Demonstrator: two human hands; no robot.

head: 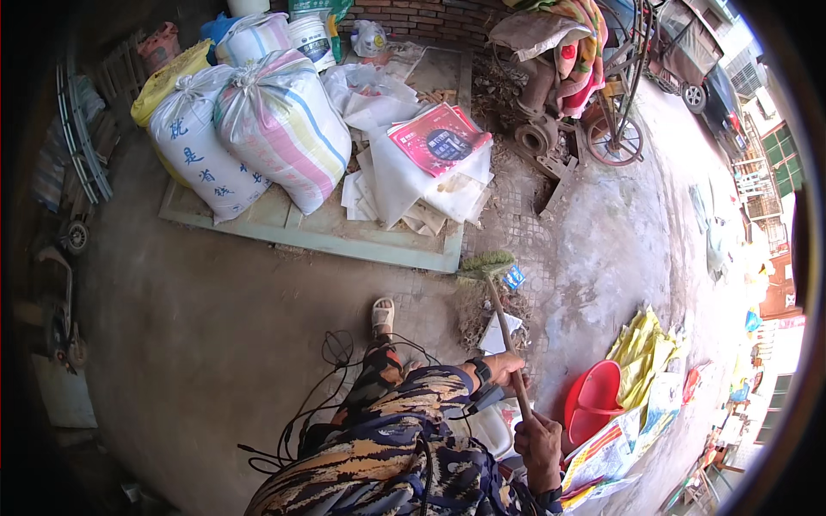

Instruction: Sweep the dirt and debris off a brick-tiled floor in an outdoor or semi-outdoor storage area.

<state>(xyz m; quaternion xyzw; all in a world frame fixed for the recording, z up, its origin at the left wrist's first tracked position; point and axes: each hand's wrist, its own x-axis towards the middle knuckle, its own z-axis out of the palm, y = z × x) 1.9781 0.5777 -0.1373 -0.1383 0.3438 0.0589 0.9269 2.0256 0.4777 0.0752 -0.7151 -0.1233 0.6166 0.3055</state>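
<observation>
A broom with a long wooden handle [504, 319] runs from my hands to the ground. My left hand [506, 369], with a dark watch band at the wrist, grips the handle partway down. Closer to my body, my right hand [541, 445] is closed around its upper end. The green bristle head [487, 263] rests by the corner of a pale green door-like panel [387, 248]. A small blue packet [514, 277] lies beside the bristles. Dry debris [476, 326] and a white flat piece [500, 334] lie along the handle.
Tied woven sacks [281, 129] and stacked sheets with a red printed flyer [439, 138] sit on the panel. Black cables [310, 406] trail by my legs. A red plastic scoop [592, 400] and yellow sacks [642, 355] lie at right. A rusty wheeled frame [613, 138] stands beyond.
</observation>
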